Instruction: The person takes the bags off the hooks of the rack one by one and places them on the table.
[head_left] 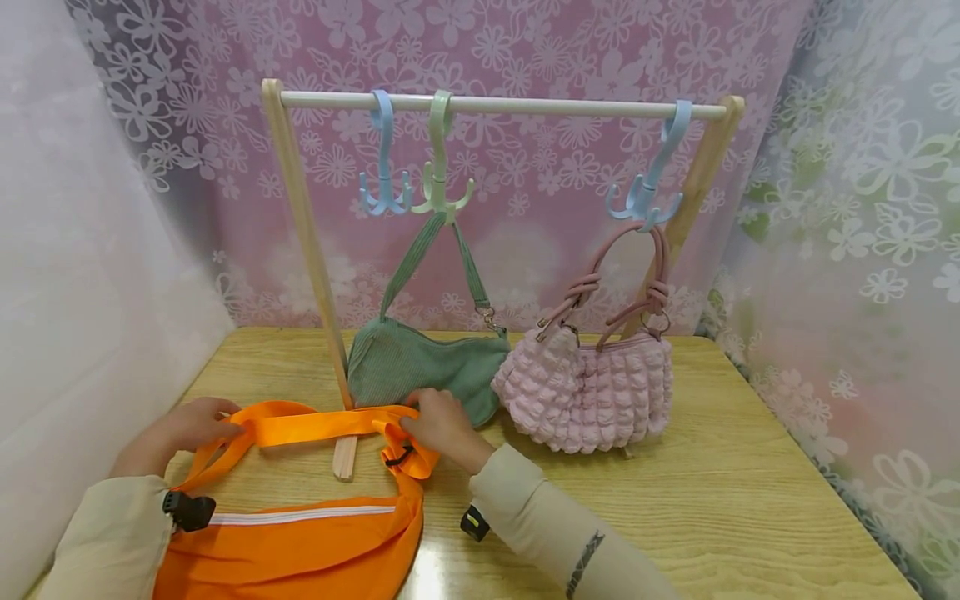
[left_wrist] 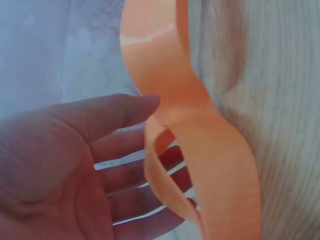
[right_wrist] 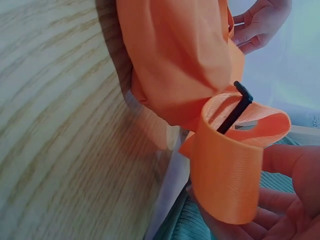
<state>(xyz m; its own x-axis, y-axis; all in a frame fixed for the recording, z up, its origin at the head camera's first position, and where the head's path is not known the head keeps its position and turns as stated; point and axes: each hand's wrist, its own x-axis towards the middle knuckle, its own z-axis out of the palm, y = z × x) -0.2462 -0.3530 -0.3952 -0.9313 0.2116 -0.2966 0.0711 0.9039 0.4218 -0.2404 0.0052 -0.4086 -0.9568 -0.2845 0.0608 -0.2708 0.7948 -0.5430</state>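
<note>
An orange shoulder bag with a white zip lies at the front left of the table. My left hand pinches its wide strap on the left; in the left wrist view the thumb lies at the strap's edge and the fingers reach behind it. At the strap's other end my right hand grips the looped webbing beside a black slider buckle. Behind that hand hangs a green corduroy bag, its strap over a green hook hanger.
A wooden rack with a white rail stands across the table. Two blue hook hangers hang there, the left one bare, the right one bearing a pink puffy bag. The rack's left foot lies behind the orange bag.
</note>
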